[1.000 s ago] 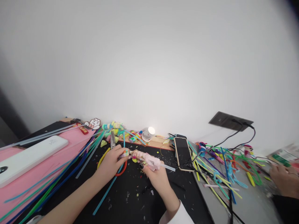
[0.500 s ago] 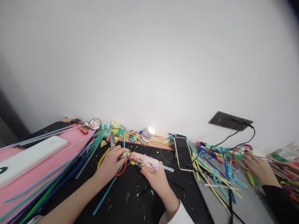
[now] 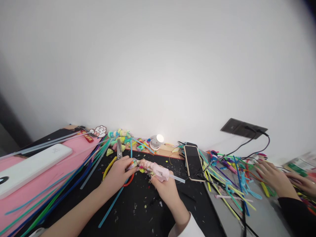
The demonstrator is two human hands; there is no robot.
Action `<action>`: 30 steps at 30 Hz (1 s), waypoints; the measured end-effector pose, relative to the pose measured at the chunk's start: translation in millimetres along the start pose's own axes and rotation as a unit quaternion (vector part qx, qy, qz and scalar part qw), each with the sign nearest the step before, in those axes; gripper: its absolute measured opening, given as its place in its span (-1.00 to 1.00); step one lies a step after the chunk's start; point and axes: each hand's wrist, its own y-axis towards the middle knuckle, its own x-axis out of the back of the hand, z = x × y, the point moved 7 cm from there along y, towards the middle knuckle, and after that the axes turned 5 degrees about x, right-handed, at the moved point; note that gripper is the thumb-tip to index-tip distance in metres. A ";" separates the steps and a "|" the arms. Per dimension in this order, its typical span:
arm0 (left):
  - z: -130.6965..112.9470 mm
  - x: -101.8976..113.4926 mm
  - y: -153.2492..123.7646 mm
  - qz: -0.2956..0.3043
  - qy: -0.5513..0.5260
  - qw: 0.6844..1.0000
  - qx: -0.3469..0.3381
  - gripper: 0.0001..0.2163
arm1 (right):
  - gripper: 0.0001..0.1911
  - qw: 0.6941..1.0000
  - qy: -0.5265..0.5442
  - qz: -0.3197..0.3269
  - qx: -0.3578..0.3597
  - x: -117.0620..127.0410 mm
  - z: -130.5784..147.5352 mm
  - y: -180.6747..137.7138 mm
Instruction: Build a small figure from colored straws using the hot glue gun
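My right hand (image 3: 166,191) is closed round a pink glue gun (image 3: 158,170) with a clear glue stick poking out of its back end. Its nozzle points left at a small multicoloured fuzzy craft piece (image 3: 134,163). My left hand (image 3: 118,172) pinches that piece between its fingertips. Both hands rest over a black mat (image 3: 138,210) speckled with scraps. A red ring (image 3: 128,181) and a yellow curved stem (image 3: 108,168) lie under my left hand.
Long coloured stems (image 3: 61,194) fan across a pink sheet (image 3: 22,194) at left, beside a white flat case (image 3: 32,164). Scissors (image 3: 119,148), a lit small lamp (image 3: 157,141) and a phone (image 3: 193,158) lie behind. Another person's hands (image 3: 276,179) rest among loose stems at right.
My hands and the glue gun have stayed almost still. The other person's hands at right have come further left into the pile of stems.
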 end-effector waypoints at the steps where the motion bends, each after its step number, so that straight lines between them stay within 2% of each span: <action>1: 0.0 -0.6 -0.1 0.003 0.001 1.000 -0.001 -0.76 | -0.90 1.000 -0.006 0.007 -0.001 -0.9 0.3 -0.1; 12: 2.2 -0.4 0.4 -0.007 0.011 1.000 -0.002 -0.74 | -0.86 1.000 -0.008 0.022 -0.016 -2.2 -2.9 0.6; 17: 1.5 1.4 0.4 -0.018 0.003 1.000 0.003 -0.67 | -0.86 1.000 0.002 0.001 -0.014 1.0 -3.3 0.4; 24: 1.7 1.3 0.5 -0.018 0.005 1.000 0.001 -0.65 | -0.85 1.000 0.001 0.008 -0.002 -0.7 -3.4 1.6; 30: 4.3 -0.6 0.1 -0.010 0.019 1.000 0.002 -0.69 | -0.90 0.998 -0.062 0.002 0.000 0.1 -1.9 -1.1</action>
